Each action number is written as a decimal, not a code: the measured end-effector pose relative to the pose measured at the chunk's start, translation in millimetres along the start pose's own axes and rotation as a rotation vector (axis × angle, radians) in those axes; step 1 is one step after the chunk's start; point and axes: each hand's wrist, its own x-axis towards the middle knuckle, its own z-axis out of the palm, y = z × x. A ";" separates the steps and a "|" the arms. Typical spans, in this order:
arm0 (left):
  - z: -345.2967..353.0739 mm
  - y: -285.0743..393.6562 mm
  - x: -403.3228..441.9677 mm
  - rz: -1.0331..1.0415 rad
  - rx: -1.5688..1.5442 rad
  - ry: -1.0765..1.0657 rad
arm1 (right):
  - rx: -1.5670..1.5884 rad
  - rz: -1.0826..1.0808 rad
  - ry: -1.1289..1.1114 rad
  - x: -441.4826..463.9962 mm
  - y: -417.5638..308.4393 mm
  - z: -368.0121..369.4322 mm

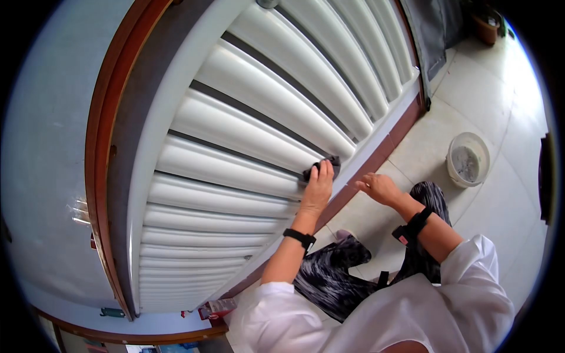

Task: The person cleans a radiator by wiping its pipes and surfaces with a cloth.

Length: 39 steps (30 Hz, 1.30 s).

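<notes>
The left hand (318, 189) was found with its fingers closed over a dark cloth (334, 165), the grip narrow and holding the crumpled material. The cloth was pressed against a white slatted panel (250, 125), at the lower ends of the slats, just beside the panel's edge rail (384, 134). Part of the cloth was covered by the fingers; the remainder showed around the fingertips.

The right hand (379, 187) was held near the panel's lower edge, to the right of the left hand and apart from it. Its fingers were loosely bent. The palm was turned out of view, so whether that grip was closed could not be told.

A dark band was worn on each wrist: one on the left wrist (299, 239), and one on the right wrist (418, 222), the latter bearing a small reddish patch. The person wore a white top (412, 315) and black-and-grey patterned trousers (332, 273).

A pale bucket (479, 147) stood on the light tiled floor (488, 215), to the right of the right hand and well apart from the cloth. Greyish contents were visible inside it; their nature could not be determined.

A reddish-brown strip (393, 141) ran along the base of the panel. A curved wooden trim (101, 147) bordered the far side, next to a pale wall (47, 141). Dark grey sheeting (428, 38) hung beside the panel's far end, with a brown pot (485, 29) on the floor beyond it.
</notes>
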 end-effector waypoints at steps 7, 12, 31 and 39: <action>20.6 47.9 -10.8 -0.009 -0.117 -0.044 | 0.033 -0.023 0.108 5.9 17.8 2.3; 14.1 35.0 -89.4 0.048 -0.143 -0.177 | 0.033 -0.040 0.115 0.0 23.9 4.0; -84.9 72.5 -19.9 -1.766 -2.426 0.488 | 1.037 0.060 -0.391 -21.0 -43.0 -27.4; -121.6 68.2 -46.2 -1.363 -2.470 0.344 | 0.884 0.098 0.287 5.5 -31.5 -30.4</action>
